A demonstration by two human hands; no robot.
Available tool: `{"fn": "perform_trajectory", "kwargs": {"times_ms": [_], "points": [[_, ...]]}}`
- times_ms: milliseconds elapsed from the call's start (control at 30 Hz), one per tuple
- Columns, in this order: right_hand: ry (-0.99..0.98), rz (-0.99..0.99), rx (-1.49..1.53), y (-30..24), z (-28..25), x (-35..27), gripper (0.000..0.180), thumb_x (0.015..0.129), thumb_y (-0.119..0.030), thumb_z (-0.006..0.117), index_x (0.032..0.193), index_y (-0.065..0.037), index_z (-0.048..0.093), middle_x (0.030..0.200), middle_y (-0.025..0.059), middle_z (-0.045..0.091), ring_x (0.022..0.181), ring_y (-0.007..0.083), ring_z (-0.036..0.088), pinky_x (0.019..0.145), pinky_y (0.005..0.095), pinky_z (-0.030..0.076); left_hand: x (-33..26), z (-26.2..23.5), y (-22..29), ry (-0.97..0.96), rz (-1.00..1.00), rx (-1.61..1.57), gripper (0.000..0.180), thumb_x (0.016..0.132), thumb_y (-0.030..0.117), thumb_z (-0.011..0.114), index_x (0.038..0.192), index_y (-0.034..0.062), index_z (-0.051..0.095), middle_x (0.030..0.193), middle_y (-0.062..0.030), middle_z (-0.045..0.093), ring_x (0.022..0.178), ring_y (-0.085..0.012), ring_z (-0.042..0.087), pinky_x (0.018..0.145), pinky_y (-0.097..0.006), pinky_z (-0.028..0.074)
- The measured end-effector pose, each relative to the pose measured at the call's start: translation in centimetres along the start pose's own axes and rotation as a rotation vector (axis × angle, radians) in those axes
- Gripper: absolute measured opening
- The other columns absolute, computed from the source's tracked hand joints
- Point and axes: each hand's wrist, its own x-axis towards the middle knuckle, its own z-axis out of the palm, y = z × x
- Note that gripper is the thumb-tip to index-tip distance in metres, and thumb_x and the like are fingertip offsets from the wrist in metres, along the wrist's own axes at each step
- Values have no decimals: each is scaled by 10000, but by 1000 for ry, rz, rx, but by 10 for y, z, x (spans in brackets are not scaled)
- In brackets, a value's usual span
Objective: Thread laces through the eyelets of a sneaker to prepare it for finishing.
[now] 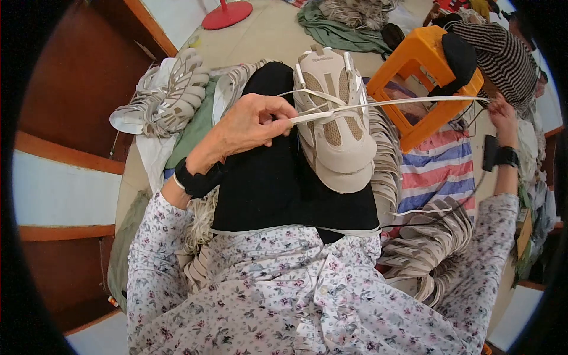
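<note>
A beige shoe upper (340, 142) with tan mesh panels lies on the black cloth (266, 183) over my lap, its rounded toe toward me. Beside it, my left hand (257, 121) pinches a flat, pale shoelace (408, 101) between thumb and fingers. The lace runs taut across the upper and far out to the right, where my right hand (503, 118) is closed on its other stretch. Part of the lacing crosses the middle of the upper. The fingers of my right hand are small and partly hidden.
An orange plastic stool (393, 65) stands right of the upper, a black pad on it. Stacked shoe uppers lie at left (171, 97) and at lower right (435, 245). A striped woven sheet (435, 160) covers floor at right. Farther off is a red round base (228, 15).
</note>
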Motion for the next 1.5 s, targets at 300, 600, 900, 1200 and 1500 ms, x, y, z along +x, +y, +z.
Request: {"fn": "perform_trajectory", "kwargs": {"times_ms": [300, 600, 900, 1200, 1500], "points": [[166, -127, -705, -69, -23, -36, 198, 963, -106, 569, 1135, -7, 583, 920, 17, 604, 757, 109, 546, 658, 229, 449, 34, 23, 0, 407, 468, 367, 261, 800, 10, 673, 1058, 49, 656, 998, -98, 582, 704, -239, 591, 641, -329, 485], [-508, -340, -391, 31, 336, -181, 248, 861, -55, 680, 1108, -66, 704, 1057, 57, 630, 984, 151, 599, 793, 267, 490, 42, 29, -1, 423, 590, 457, 139, 841, -18, 631, 954, 3, 553, 922, -93, 564, 666, -199, 528, 594, -303, 442], [-509, -438, -537, 18, 373, -187, 70, 843, -49, 670, 901, -18, 644, 842, 56, 586, 843, 197, 549, 769, 327, 447, 13, 45, 9, 403, 525, 354, 231, 815, -32, 664, 1038, 28, 656, 919, -76, 578, 608, -141, 539, 544, -266, 445], [-608, -152, -457, 6, 374, -180, 93, 909, -94, 636, 918, -2, 625, 707, -20, 568, 649, 54, 503, 553, 227, 388, 24, 52, 1, 375, 552, 403, 164, 778, -22, 700, 902, -7, 594, 878, -107, 566, 640, -229, 586, 554, -322, 469], [-658, -12, -252, 6, 375, -175, 105, 943, -118, 612, 968, -16, 620, 710, -59, 565, 610, 13, 454, 534, 194, 354, 36, 63, 6, 492, 591, 479, 170, 779, -28, 646, 905, -11, 532, 778, -148, 579, 650, -317, 613, 568, -384, 483]]}}
